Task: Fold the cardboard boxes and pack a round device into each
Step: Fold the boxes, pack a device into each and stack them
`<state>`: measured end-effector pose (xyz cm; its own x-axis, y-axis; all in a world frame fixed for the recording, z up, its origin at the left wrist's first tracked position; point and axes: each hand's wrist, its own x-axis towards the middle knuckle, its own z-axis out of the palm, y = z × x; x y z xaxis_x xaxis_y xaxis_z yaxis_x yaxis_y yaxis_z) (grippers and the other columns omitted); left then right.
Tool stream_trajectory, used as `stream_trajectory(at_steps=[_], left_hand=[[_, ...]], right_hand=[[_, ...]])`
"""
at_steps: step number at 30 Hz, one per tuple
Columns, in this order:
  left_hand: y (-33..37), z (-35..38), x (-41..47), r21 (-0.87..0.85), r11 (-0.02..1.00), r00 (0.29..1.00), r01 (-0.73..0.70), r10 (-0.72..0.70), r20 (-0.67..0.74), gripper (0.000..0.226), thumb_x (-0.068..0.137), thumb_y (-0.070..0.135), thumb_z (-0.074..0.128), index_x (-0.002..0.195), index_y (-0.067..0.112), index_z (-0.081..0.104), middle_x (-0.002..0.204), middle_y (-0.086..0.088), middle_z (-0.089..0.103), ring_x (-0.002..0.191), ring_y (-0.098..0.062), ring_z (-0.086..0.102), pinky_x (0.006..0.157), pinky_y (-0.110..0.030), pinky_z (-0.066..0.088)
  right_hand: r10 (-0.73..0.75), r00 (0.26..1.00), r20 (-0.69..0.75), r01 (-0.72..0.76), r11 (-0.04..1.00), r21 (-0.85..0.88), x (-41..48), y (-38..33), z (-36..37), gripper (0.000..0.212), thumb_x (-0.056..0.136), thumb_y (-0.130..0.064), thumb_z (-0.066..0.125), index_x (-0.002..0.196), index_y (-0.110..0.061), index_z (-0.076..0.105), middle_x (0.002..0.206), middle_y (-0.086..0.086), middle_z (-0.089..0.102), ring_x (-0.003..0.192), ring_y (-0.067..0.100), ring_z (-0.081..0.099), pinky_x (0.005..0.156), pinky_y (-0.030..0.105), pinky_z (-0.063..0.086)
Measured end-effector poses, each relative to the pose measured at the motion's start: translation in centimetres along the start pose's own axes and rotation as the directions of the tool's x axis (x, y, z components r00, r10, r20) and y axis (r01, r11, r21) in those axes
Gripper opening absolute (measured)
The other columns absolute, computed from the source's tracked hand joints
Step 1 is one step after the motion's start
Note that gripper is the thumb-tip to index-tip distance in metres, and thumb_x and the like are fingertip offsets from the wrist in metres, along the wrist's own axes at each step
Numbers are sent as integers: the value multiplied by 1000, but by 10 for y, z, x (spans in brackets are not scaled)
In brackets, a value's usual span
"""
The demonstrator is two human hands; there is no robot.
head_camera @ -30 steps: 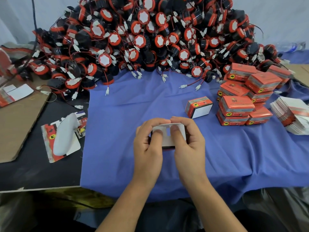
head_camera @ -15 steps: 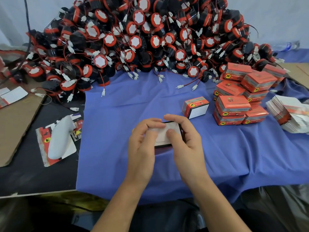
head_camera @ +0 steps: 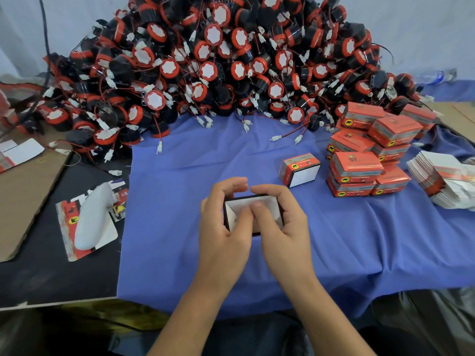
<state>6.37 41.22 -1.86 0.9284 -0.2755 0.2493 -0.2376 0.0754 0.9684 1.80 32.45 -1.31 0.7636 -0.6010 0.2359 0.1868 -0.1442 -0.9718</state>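
Now the flap (head_camera: 266, 203), upright a second ago, is pressed into the box (head_camera: 232, 214), which is clamped by left hand (head_camera: 221, 235) and right hand (head_camera: 285, 237) fingers (head_camera: 259, 213), nearly closing it.

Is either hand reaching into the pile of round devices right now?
No, the left hand and right hand both grip one small box over the blue cloth.

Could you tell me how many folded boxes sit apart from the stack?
2. One box is gripped by left hand and right hand; a second box lies left of the stack. Others may hide behind it.
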Motion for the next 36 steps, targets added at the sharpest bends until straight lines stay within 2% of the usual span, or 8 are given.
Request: stream_trajectory(at_steps=[7, 12, 18, 24, 27, 29, 33, 36], left_hand=[[6, -6, 6, 38, 980, 962, 195, -198, 185, 41, 85, 41, 67, 120, 58, 55, 110, 24, 68, 105, -4, 69, 91, -36, 58], [12, -23, 12, 21, 940, 872, 341, -324, 366, 50, 83, 46, 76, 128, 52, 56, 109, 8, 75, 98, -9, 72, 74, -18, 55], [15, -36, 19, -10, 894, 749, 448, -369, 551, 55, 83, 41, 80, 133, 47, 59, 104, -11, 77, 100, -22, 71, 93, -35, 45], [10, -41, 20, -85, 852, 643, 517, -321, 695, 93, 60, 47, 96, 143, 38, 55, 112, -21, 71, 101, -27, 69, 87, -28, 54], [10, -42, 21, -51, 910, 716, 410, -287, 636, 98, 59, 36, 99, 143, 49, 51, 102, -14, 74, 92, -23, 71, 82, -27, 57], [8, -43, 24, 132, 978, 787, 160, -208, 581, 106, 59, 31, 99, 143, 61, 43, 106, 4, 74, 97, -16, 71, 86, -30, 58], [2, -45, 27, 547, 775, 813, -315, -77, 577, 119, 52, 57, 93, 143, 77, 19, 142, 26, 34, 137, -9, 28, 114, -34, 35], [-11, -47, 29, 481, 828, 905, -289, 71, 420, 122, 44, 79, 83, 147, 71, 18, 162, 29, 10, 148, 4, 6, 114, -19, 19]], right_hand=[[-61, 994, -93, 56, 997, -56, -2, -2, 1, 15, 93, -20, 57, 92, -25, 71, 94, 0, 70, 94, 23, 66, 85, 51, 54], [-63, 995, -81, 62, 998, -6, -1, -4, -5, 16, 89, -13, 57, 92, -21, 71, 85, -8, 69, 79, 10, 63, 74, 24, 48], [-47, 998, -48, 51, 994, 98, 2, -12, -6, 21, 93, -17, 54, 82, -17, 71, 82, -6, 72, 76, 4, 64, 68, 15, 48], [-37, 999, -28, 40, 995, 96, 1, -12, -7, 35, 98, -24, 45, 79, -18, 74, 84, -4, 73, 78, 6, 64, 69, 17, 50], [52, 998, 21, -52, 998, 41, 5, -8, -10, 29, 97, -35, 49, 93, -23, 76, 101, -3, 72, 95, 13, 67, 83, 26, 54], [171, 979, 112, -171, 985, -10, 11, -4, -16, 20, 99, -39, 59, 107, -28, 74, 110, 0, 70, 105, 18, 67, 88, 27, 54], [204, 936, 286, -228, 972, 51, 19, 7, -24, 33, 101, -11, 62, 130, -28, 61, 100, 3, 74, 95, 17, 72, 84, 27, 57], [180, 959, 219, -226, 951, 209, 26, 21, -25, 51, 97, 1, 63, 140, -27, 56, 106, -2, 72, 104, 12, 69, 89, 25, 56]])
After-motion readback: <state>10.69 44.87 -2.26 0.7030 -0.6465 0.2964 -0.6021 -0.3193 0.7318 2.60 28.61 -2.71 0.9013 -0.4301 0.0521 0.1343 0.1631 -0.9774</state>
